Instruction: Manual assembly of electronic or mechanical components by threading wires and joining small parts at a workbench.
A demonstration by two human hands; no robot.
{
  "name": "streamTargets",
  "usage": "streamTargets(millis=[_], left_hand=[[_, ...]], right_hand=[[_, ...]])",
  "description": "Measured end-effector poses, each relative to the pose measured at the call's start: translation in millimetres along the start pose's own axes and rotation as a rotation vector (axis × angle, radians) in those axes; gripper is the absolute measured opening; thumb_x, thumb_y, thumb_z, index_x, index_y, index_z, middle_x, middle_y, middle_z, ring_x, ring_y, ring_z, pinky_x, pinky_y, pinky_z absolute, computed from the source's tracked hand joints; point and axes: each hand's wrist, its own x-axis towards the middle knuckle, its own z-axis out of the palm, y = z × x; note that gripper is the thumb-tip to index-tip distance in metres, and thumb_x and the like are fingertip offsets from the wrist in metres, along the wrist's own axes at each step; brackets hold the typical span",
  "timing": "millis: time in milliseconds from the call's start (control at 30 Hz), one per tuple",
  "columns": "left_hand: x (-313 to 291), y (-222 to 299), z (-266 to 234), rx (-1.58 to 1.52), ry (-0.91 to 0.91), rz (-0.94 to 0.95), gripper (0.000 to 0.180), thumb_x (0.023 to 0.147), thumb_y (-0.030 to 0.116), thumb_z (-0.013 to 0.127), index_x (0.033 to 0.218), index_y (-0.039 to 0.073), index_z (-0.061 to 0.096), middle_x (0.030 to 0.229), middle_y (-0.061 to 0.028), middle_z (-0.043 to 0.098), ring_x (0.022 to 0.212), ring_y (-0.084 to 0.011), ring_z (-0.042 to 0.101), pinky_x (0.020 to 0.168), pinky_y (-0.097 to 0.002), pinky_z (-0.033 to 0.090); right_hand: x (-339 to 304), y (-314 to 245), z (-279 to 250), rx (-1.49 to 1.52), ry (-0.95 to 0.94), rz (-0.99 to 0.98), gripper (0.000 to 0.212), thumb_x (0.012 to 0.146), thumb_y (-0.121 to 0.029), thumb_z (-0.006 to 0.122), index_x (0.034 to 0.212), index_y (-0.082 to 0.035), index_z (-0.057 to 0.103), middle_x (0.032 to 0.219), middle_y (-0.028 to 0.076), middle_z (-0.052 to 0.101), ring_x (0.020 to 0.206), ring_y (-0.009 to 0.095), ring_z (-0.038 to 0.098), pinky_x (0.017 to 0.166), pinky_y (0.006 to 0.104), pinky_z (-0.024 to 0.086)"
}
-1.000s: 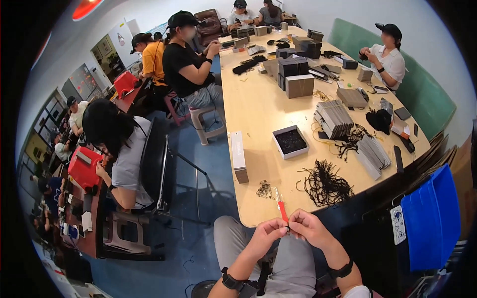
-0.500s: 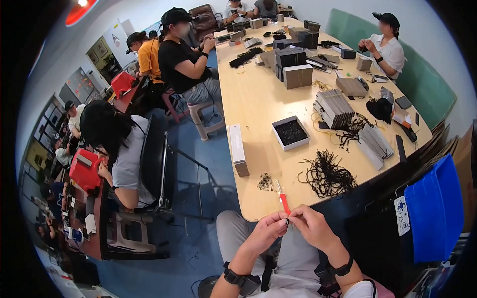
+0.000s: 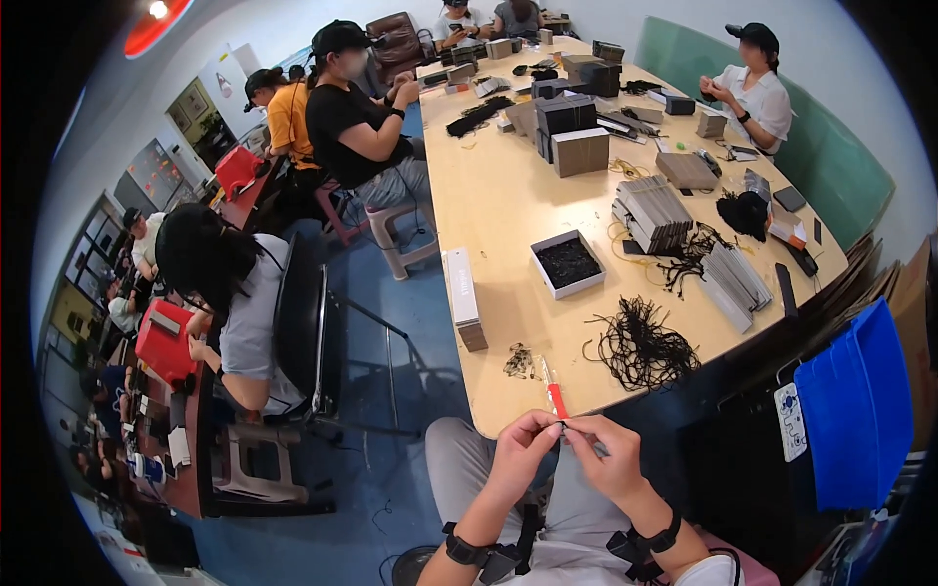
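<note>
My left hand (image 3: 528, 451) and my right hand (image 3: 608, 457) meet over my lap, at the table's near edge. Both are closed in a pinch, fingertips together on a small dark piece (image 3: 563, 426), too small to name. Just beyond them on the tabletop lies a slim tool with a red handle (image 3: 556, 398) and a pale, narrow end. To its left is a scatter of tiny dark bits (image 3: 519, 360). A tangled heap of black cords (image 3: 642, 344) spreads to the right. Farther back, a white open box (image 3: 569, 264) holds many small black pieces.
A long white-grey box (image 3: 464, 298) stands near the left edge of the wooden table (image 3: 498, 205). Stacked grey cards (image 3: 653, 215) and more cards (image 3: 736, 285) sit right. A blue bin (image 3: 855, 410) stands beside me. Several people work around, one in a black chair (image 3: 301, 317).
My fingertips have risen slightly and shifted a little left, still pinched together. My right hand's fingers have changed their bend. The view has shifted slightly.
</note>
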Motion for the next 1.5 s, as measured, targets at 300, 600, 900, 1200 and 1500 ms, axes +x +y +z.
streamTargets(millis=[300, 600, 900, 1200, 1500], left_hand=[[0.5, -12.3, 17.7, 0.416, 0.196, 0.320, 0.009, 0.087, 0.005, 0.063, 0.094, -0.001, 0.062, 0.085, -0.0028, 0.061, 0.073, -0.0091, 0.055, 0.064, -0.0236, 0.045], [3.2, -12.1, 25.2, 1.021, 0.304, 0.605, 0.011, 0.083, 0.006, 0.066, 0.092, 0.003, 0.061, 0.080, -0.0093, 0.058, 0.072, -0.0252, 0.056, 0.061, -0.0331, 0.045], [7.3, -22.0, 10.7, 0.617, 0.152, 0.287, 0.011, 0.090, 0.009, 0.061, 0.096, 0.001, 0.057, 0.083, -0.0039, 0.057, 0.077, -0.0135, 0.055, 0.066, -0.0253, 0.045], [10.2, -12.4, 0.1, 0.165, 0.006, -0.032, 0.014, 0.092, 0.012, 0.060, 0.100, 0.000, 0.060, 0.091, 0.0022, 0.060, 0.082, -0.0042, 0.052, 0.075, -0.0199, 0.042], [10.5, -10.9, 0.8, 0.142, 0.007, -0.029, 0.014, 0.091, 0.011, 0.060, 0.100, 0.000, 0.061, 0.091, 0.0013, 0.062, 0.084, -0.0046, 0.055, 0.077, -0.0201, 0.043]], right_hand=[[-4.0, 7.7, 8.6, -0.150, 0.121, 0.036, 0.008, 0.083, 0.002, 0.064, 0.090, 0.001, 0.060, 0.077, 0.013, 0.064, 0.064, 0.024, 0.066, 0.054, 0.0309, 0.051], [-2.5, 9.9, -1.8, -0.335, 0.009, 0.052, 0.005, 0.086, 0.000, 0.058, 0.089, 0.000, 0.053, 0.079, 0.014, 0.058, 0.068, 0.033, 0.060, 0.059, 0.0371, 0.048], [4.8, 9.2, -12.0, -0.379, -0.141, 0.060, 0.007, 0.087, -0.002, 0.057, 0.092, -0.001, 0.053, 0.081, 0.013, 0.058, 0.072, 0.032, 0.061, 0.060, 0.0380, 0.049], [0.1, 19.7, -6.3, -0.200, -0.031, 0.014, 0.007, 0.084, 0.001, 0.060, 0.090, -0.002, 0.058, 0.079, 0.013, 0.060, 0.070, 0.031, 0.063, 0.059, 0.0368, 0.050], [5.0, 21.0, -12.8, -0.333, -0.100, -0.140, 0.014, 0.079, 0.002, 0.062, 0.093, -0.003, 0.060, 0.080, 0.011, 0.062, 0.069, 0.027, 0.064, 0.055, 0.0342, 0.051]])
